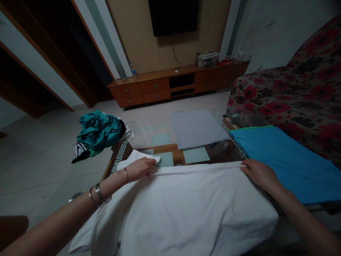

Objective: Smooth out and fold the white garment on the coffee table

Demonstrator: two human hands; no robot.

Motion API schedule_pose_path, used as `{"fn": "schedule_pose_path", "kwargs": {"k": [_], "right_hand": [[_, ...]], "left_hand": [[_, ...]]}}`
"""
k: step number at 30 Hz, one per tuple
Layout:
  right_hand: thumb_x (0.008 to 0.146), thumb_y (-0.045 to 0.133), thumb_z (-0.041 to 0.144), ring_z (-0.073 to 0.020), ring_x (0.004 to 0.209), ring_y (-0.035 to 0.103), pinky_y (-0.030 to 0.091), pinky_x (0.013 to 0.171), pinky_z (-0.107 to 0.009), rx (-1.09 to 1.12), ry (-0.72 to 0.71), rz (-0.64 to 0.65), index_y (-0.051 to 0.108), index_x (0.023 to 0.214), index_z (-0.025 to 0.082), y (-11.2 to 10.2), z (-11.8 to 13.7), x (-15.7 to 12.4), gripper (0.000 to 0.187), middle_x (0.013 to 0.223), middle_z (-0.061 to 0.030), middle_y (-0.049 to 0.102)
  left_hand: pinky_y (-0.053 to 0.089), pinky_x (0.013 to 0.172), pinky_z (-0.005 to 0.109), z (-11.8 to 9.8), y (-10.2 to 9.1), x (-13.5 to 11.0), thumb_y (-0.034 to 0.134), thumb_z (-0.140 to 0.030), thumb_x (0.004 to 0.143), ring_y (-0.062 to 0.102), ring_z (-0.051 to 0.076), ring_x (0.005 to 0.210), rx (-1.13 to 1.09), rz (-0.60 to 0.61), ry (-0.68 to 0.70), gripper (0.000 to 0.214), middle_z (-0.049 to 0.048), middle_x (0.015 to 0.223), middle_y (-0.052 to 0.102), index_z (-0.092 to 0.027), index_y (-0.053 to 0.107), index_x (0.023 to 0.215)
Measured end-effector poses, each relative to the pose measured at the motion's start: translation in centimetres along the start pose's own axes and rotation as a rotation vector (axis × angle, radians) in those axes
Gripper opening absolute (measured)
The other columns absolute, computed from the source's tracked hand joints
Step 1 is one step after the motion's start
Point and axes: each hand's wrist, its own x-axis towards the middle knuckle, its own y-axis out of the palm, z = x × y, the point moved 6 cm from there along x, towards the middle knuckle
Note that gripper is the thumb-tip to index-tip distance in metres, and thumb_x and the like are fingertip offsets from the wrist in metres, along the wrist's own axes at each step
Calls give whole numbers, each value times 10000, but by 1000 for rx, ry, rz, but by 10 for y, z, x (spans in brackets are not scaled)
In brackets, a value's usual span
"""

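While the left hand point(141, 169) and the right hand point(259, 174) are working along the far edge of a white cloth point(173, 209), the cloth is lying in a thick, soft mass across the near side of a glass-topped worktop point(119, 155), its surface showing shallow creases and its near left corner drooping past the worktop's edge. A looser white flap is poking out by the left hand.

The left fingers point(150, 163) are closed on the cloth's upper edge, pinching a small gather; metal bangles point(99, 193) are sitting on that wrist. The right fingers point(246, 165) are curled over the same edge at the other end, gripping it lightly and drawing a shallow ridge.

Nearby, a blue cloth point(279, 160) is lying flat at the right, beside a red-flowered sofa point(287, 92). A crumpled teal garment point(98, 131) is sitting at the worktop's far left corner, and a folded grey cloth point(198, 128) is lying just beyond its far edge. A low wooden cabinet point(176, 83) is standing against the wall under a wall-mounted television point(173, 14).
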Motion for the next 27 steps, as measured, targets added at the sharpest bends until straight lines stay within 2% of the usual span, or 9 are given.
{"fn": "schedule_pose_path", "kwargs": {"k": [5, 11, 15, 18, 23, 27], "right_hand": [[860, 450, 331, -244, 858, 615, 376, 644, -300, 4, -1, -5, 631, 912, 187, 0, 1, -1, 237, 972, -93, 654], [855, 449, 313, -233, 842, 616, 378, 657, -297, 11, 4, -11, 632, 888, 180, -3, 3, -2, 229, 952, -97, 657], [858, 442, 318, -234, 850, 615, 382, 665, -299, 14, -9, -9, 625, 886, 180, -3, 4, -1, 231, 939, -94, 655], [863, 437, 320, -240, 861, 614, 382, 669, -302, 16, -15, -9, 618, 880, 181, -3, 4, -2, 228, 943, -92, 653], [866, 441, 321, -239, 864, 614, 379, 663, -298, 31, 2, -10, 625, 897, 179, -4, 3, -2, 235, 978, -97, 655], [872, 433, 309, -236, 886, 611, 377, 683, -290, 49, 16, -1, 639, 917, 179, -13, 5, -2, 248, 996, -105, 664]], "left_hand": [[298, 849, 334, -6, 2, 3, 574, -143, 775, 499, 206, 968, -3, 20, -10, 72, 45, 979, 616, -184, 615, 734], [280, 841, 318, 0, 12, 11, 642, -183, 705, 511, 188, 927, -141, 77, -77, 67, 29, 992, 603, -202, 662, 766], [314, 813, 310, 5, 11, 15, 633, -249, 754, 520, 185, 897, -176, 98, -122, 71, 36, 964, 606, -191, 649, 715], [350, 770, 287, 8, 11, 16, 618, -206, 753, 537, 173, 850, -171, 127, -159, 80, 43, 941, 606, -172, 629, 682], [403, 733, 237, 9, 9, 17, 606, -93, 683, 549, 151, 822, -233, 125, -86, 73, 45, 954, 593, -160, 628, 702], [412, 694, 222, 13, 10, 21, 552, -102, 714, 542, 138, 758, -325, 122, -97, 86, 43, 882, 575, -150, 622, 722]]}}
